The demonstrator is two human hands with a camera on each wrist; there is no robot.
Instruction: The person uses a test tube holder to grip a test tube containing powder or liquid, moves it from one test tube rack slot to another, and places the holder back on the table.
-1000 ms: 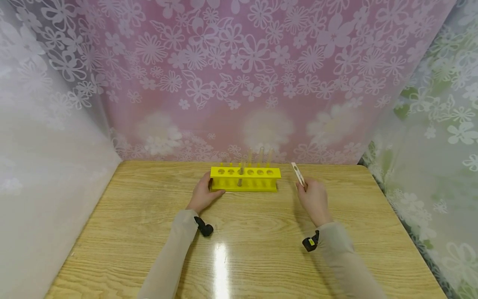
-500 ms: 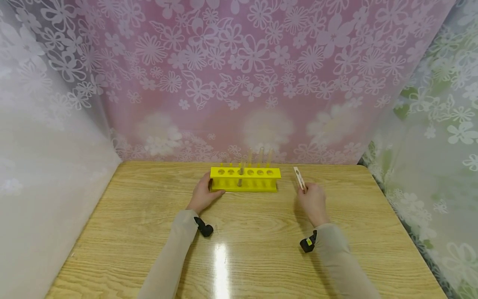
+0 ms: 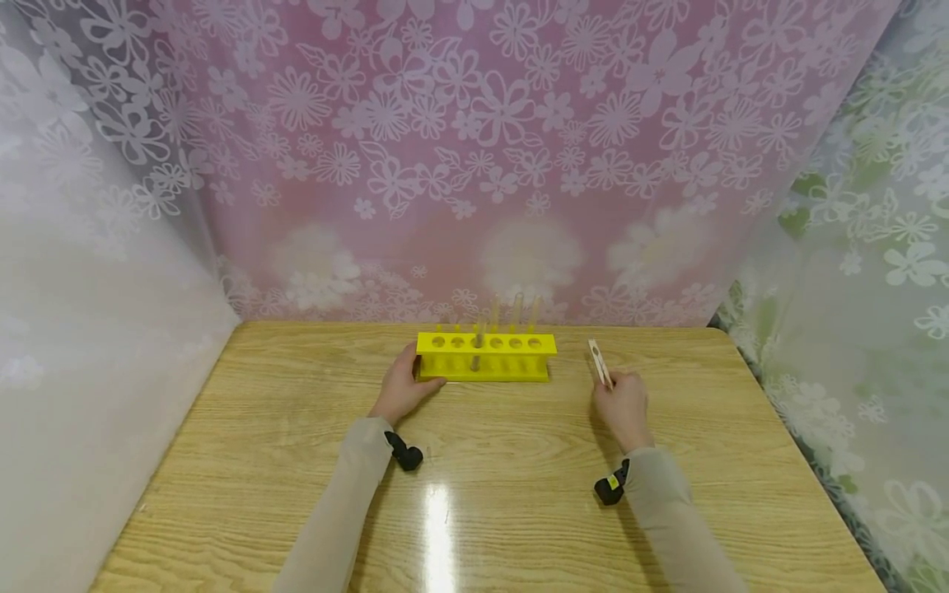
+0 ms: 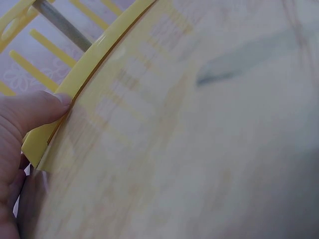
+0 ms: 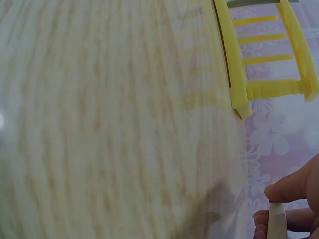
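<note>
A yellow test tube rack (image 3: 511, 352) stands at the back of the table. My left hand (image 3: 400, 389) grips its left end, and the left wrist view shows the thumb (image 4: 47, 108) pressed on the base. One test tube (image 3: 477, 361) with something dark grey inside stands in a middle hole. Behind the top plate, several clear tubes (image 3: 516, 311) sit over pegs on the right half. Right of the rack, my right hand (image 3: 624, 408) pinches a wooden test tube holder (image 3: 599, 362), its far end pointing up and away. The right wrist view shows thumb and fingers around the holder's near end (image 5: 276, 224).
The wood-grain table (image 3: 511, 469) reflects a bright light streak near the front. A pink flowered curtain (image 3: 474, 165) hangs right behind the table's back edge, with pale sheets on both sides. Each wrist carries a small black camera (image 3: 611, 484).
My right hand has drawn back a little toward me with the test tube holder, whose far end has shifted down and right. My left hand and the rack stay put.
</note>
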